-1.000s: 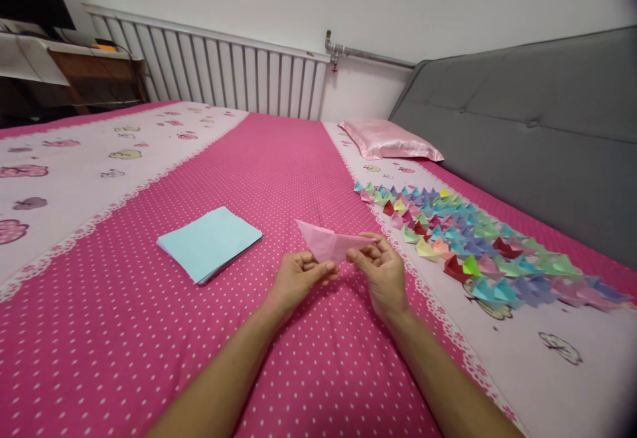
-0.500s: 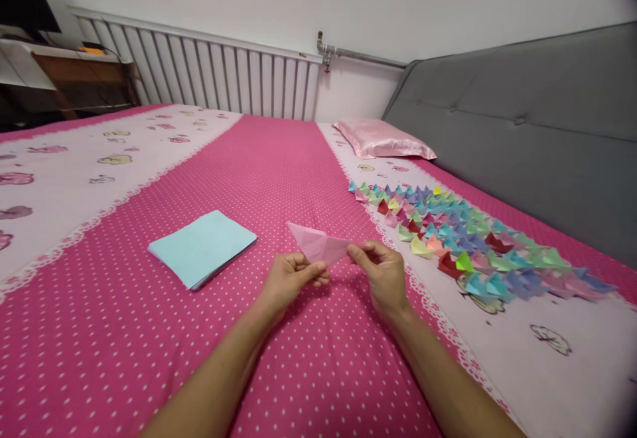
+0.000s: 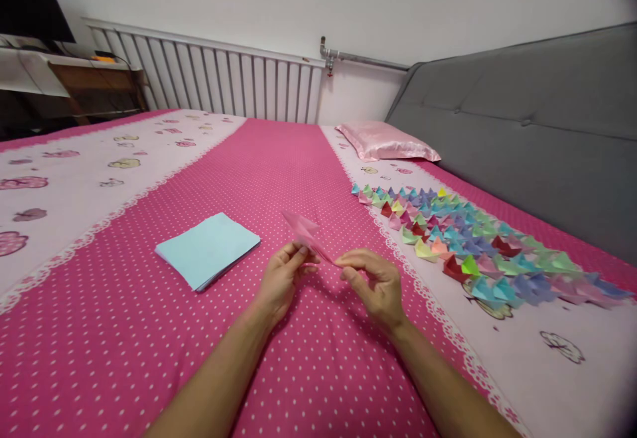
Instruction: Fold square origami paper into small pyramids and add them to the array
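A pink folded paper boat (image 3: 304, 229), somewhat blurred, is held above the bed between my two hands. My left hand (image 3: 283, 275) pinches its lower left part between thumb and fingers. At the boat's right tip, the thumb and fingertips of my right hand (image 3: 375, 285) close on the paper. A stack of light blue paper sheets (image 3: 208, 249) lies on the bedspread to the left of my left hand. Rows of small folded paper boats (image 3: 468, 239) in many colours stand to the right of my right hand.
The pink dotted bedspread (image 3: 279, 159) spreads under everything. A pink satin pillow (image 3: 388, 141) lies against the grey headboard (image 3: 522, 93) on the right. At the back is a radiator (image 3: 213, 73); a desk (image 3: 94, 79) with a monitor (image 3: 32, 6) stands far left.
The paper boat has turned from a broad, flat view to a narrower, tilted one, its right tip now lower. My right hand has dropped slightly, and the camera view has shifted a little.
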{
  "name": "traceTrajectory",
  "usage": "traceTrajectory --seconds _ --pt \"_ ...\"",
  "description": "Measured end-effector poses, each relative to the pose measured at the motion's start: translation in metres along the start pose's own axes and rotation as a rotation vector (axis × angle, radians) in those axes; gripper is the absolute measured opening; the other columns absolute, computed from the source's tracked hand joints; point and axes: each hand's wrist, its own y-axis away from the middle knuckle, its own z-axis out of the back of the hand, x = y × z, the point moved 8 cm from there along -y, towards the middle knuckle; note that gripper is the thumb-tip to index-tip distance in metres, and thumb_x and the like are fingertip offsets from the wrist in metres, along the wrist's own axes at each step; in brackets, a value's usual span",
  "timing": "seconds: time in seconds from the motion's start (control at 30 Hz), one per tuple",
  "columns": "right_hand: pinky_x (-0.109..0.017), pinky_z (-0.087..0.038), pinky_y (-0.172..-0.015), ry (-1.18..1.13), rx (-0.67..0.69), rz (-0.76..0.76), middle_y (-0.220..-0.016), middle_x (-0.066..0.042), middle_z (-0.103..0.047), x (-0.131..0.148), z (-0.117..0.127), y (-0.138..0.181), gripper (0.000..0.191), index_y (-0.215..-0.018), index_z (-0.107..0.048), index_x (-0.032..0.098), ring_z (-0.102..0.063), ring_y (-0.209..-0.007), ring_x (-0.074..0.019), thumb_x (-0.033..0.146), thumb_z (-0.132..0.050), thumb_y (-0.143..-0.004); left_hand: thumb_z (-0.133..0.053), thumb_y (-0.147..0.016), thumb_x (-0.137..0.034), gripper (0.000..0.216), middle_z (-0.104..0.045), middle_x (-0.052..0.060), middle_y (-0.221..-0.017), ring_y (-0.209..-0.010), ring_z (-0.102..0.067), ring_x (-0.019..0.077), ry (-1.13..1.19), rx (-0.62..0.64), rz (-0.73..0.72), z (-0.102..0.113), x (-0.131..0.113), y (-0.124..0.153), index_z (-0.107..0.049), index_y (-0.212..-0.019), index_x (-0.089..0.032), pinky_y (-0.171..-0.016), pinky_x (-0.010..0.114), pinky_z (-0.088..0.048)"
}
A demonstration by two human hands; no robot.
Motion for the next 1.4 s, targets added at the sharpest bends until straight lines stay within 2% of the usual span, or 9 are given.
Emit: traceTrajectory --seconds 0.07,0.2,0.27,0.37,0.53,0.9,1.23,1.4 --pt "-0.029 -0.046 -0.064 -0.053 0.027 0.004 -0.080 -0.005 -0.064 -0.001 -0.002 0.001 0.011 -0.079 -0.066 0.019 -0.059 -0.076 -0.0178 0.025 -0.057 -0.078 -0.065 -0.074 -0.026 0.016 -0.062 0.001 -0.079 -0.069 -0.057 0.0087 -0.006 0.031 0.009 -0.004 0.001 0.001 -0.063 -0.086 -0.016 -0.062 0.019 -0.045" --pt "-0.029 -0.045 -0.063 -0.145 -0.043 -0.111 -0.083 -0.005 -0.060 -0.016 0.003 0.005 0.014 -0.073 -0.060 0.019 -0.057 -0.077 -0.0175 0.031 -0.057 -0.079 -0.062 -0.076 -0.031 0.020 -0.060 0.001 -0.076 -0.064 -0.055 0.0093 -0.142 0.091 0.038 -0.013 0.004 0.006 -0.062 -0.089 -0.016 -0.060 0.021 -0.044" --pt "-0.029 -0.045 -0.063 -0.177 -0.059 -0.185 -0.088 -0.005 -0.059 -0.024 0.003 0.007 0.013 -0.081 -0.058 0.020 -0.056 -0.075 -0.0163 0.032 -0.059 -0.078 -0.061 -0.076 -0.034 0.021 -0.058 0.000 -0.072 -0.061 -0.053 0.0095 -0.212 0.129 0.054 -0.016 0.007 0.008 -0.061 -0.084 -0.015 -0.060 0.022 -0.045" --pt "-0.028 -0.046 -0.063 -0.212 -0.044 -0.275 -0.092 -0.005 -0.057 -0.033 -0.001 0.007 0.022 -0.095 -0.055 0.021 -0.056 -0.078 -0.0166 0.034 -0.058 -0.079 -0.060 -0.076 -0.036 0.021 -0.056 0.000 -0.070 -0.060 -0.052 0.0099 -0.300 0.181 0.101 -0.017 0.017 0.008 -0.058 -0.077 -0.015 -0.060 0.024 -0.045" --pt "-0.026 -0.046 -0.064 -0.279 -0.071 -0.351 -0.092 -0.003 -0.055 -0.042 -0.003 0.007 0.023 -0.099 -0.054 0.022 -0.055 -0.082 -0.0163 0.035 -0.056 -0.080 -0.055 -0.079 -0.036 0.023 -0.057 0.001 -0.065 -0.059 -0.054 0.0107 -0.417 0.242 0.149 -0.015 0.029 0.006 -0.055 -0.075 -0.014 -0.060 0.024 -0.043" --pt "-0.032 -0.047 -0.080 -0.258 -0.051 -0.403 -0.098 -0.006 -0.059 -0.050 -0.006 0.007 0.029 -0.103 -0.054 0.020 -0.057 -0.091 -0.0179 0.032 -0.059 -0.077 -0.054 -0.079 -0.034 0.022 -0.062 0.004 -0.061 -0.055 -0.057 0.0113 -0.414 0.193 0.159 -0.012 0.030 0.004 -0.055 -0.072 -0.013 -0.058 0.023 -0.044" --pt "-0.029 -0.049 -0.076 -0.275 -0.112 -0.453 -0.093 -0.005 -0.062 -0.056 -0.004 0.009 0.027 -0.100 -0.055 0.020 -0.060 -0.086 -0.0163 0.026 -0.061 -0.073 -0.052 -0.081 -0.031 0.020 -0.061 0.004 -0.062 -0.056 -0.057 0.0114 -0.426 0.198 0.150 -0.012 0.030 0.005 -0.056 -0.073 -0.013 -0.059 0.024 -0.044" --pt "-0.028 -0.050 -0.073 -0.292 -0.061 -0.446 -0.097 -0.007 -0.063 -0.058 -0.010 0.008 0.036 -0.106 -0.052 0.020 -0.061 -0.089 -0.0173 0.022 -0.060 -0.071 -0.054 -0.079 -0.032 0.020 -0.061 0.004 -0.061 -0.055 -0.057 0.0115 -0.398 0.180 0.150 -0.011 0.029 0.003 -0.056 -0.074 -0.013 -0.057 0.024 -0.045"
